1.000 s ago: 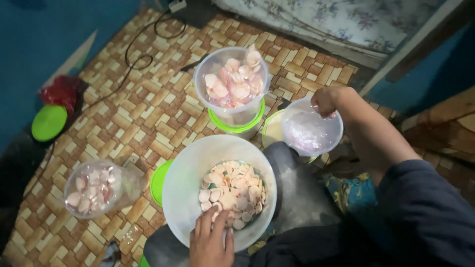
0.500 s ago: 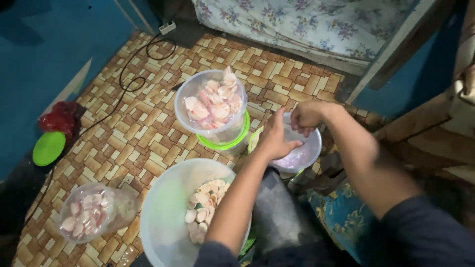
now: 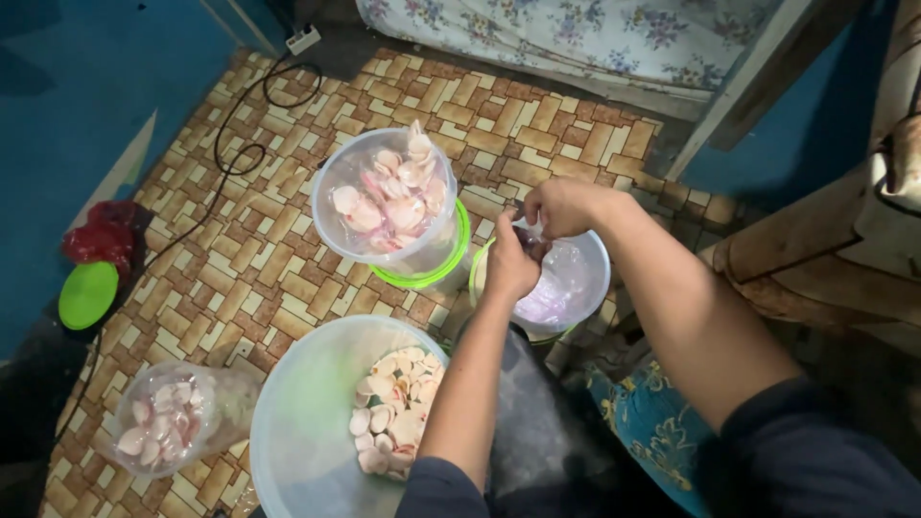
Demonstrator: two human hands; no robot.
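Both hands have come together since a second ago, when the left hand (image 3: 510, 264) rested in the big white basin (image 3: 297, 432) at lower centre and the right hand (image 3: 561, 206) alone held the clear plastic bag (image 3: 566, 283). Now both are clenched on the mouth of that bag, pinching its film over the small tub right of centre.

Largest first: the basin, unheld, sits against the person's knee with pale pink slices (image 3: 393, 412) heaped on its right side; a shifted leg could tip it onto the tiled floor (image 3: 249, 259). The filled jar of slices (image 3: 389, 201) stands on a green lid (image 3: 436, 273) just beside the left wrist, and an elbow swing might topple it. The thin film could tear if pulled hard. The tied bag of slices (image 3: 163, 427) lies at lower left, well apart.
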